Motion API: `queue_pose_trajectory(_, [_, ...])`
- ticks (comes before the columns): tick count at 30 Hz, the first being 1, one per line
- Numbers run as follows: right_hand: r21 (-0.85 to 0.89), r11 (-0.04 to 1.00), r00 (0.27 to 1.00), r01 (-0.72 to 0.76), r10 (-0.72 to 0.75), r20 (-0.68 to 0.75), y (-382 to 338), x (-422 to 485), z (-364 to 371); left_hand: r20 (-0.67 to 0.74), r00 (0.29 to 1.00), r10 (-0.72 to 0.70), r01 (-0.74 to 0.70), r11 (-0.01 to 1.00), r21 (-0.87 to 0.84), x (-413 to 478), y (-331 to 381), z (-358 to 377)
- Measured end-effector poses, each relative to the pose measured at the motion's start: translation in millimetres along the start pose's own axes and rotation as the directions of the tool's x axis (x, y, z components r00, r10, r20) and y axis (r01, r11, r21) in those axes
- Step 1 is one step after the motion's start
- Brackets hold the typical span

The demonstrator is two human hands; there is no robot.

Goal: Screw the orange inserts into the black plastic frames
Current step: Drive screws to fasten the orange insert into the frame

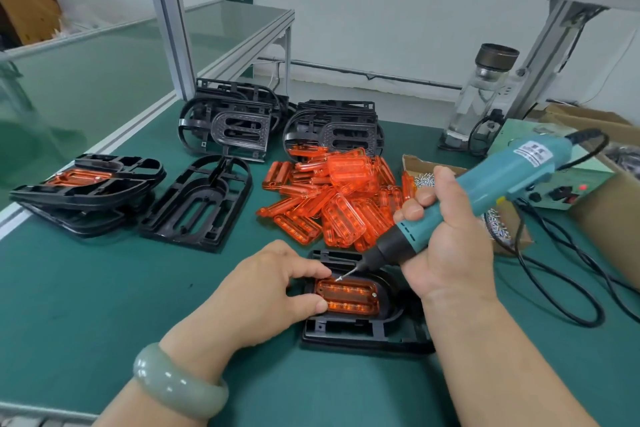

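Head view, table (104,305): we see its near edge at the bottom left corner and a metal rail along its left side. A wide stretch of green surface lies between the left hand and the lone frame.
Black frame (363,333): it lies flat near the front of the table. Its right side is hidden under our right wrist.
Orange insert (346,298): it sits in the frame's opening, with a screw head showing at its right end.
Left hand (273,291): fingers curled, thumb and forefinger pinching the insert's left end. A green bangle (180,381) rings the wrist.
Right hand (446,246): wrapped tight around the electric screwdriver (491,184), which tilts down to the left.
Screw (338,278): small and hard to make out, it is on the bit tip at the insert's far left corner.
Loose inserts (332,198): a heap just beyond the frame, touching the right rear stack.
Lone frame (201,201): empty, left of the heap.
Left stack (86,191): frames close to the rail, the top one holding an insert.
Rear stacks (228,121): two piles by the upright post.
Screw box (426,177): mostly hidden behind our right hand.
Cable (554,288): it loops over the table to the right.
Cardboard box (616,218): cut off by the right edge.
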State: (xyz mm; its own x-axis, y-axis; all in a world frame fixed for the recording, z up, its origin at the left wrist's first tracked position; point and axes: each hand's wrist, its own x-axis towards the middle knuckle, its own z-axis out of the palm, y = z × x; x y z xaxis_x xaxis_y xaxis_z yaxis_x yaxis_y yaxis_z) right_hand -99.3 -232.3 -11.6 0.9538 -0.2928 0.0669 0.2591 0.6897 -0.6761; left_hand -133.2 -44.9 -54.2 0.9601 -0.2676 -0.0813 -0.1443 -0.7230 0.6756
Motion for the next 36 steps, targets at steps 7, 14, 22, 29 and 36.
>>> queue_pose_trajectory(7, [-0.122, 0.991, 0.994, 0.052, -0.040, 0.101, 13, -5, 11, -0.005, 1.000, 0.001, -0.001, 1.000, 0.014, 1, 0, 0])
queue_pose_trajectory(14, [-0.219, 0.972, 0.986, 0.091, -0.056, 0.160, 16, -8, 15, -0.008, 1.000, 0.003, -0.003, 1.000, 0.015, -1, 1, 0])
queue_pose_trajectory(22, [-0.255, 0.959, 0.980, 0.124, -0.079, 0.181, 19, -10, 16, -0.009, 1.000, 0.003, -0.003, 1.000, 0.009, 0, 0, 1])
queue_pose_trajectory(29, [-0.317, 0.933, 0.952, 0.168, -0.069, 0.299, 21, -13, 23, -0.015, 1.000, -0.001, 0.001, 1.000, 0.013, 0, -1, 1])
queue_pose_trajectory(36, [-0.343, 0.908, 0.766, 0.242, 0.039, 0.642, 25, -16, 29, 0.068, 0.997, 0.021, -0.024, 0.999, 0.045, 1, 7, -5])
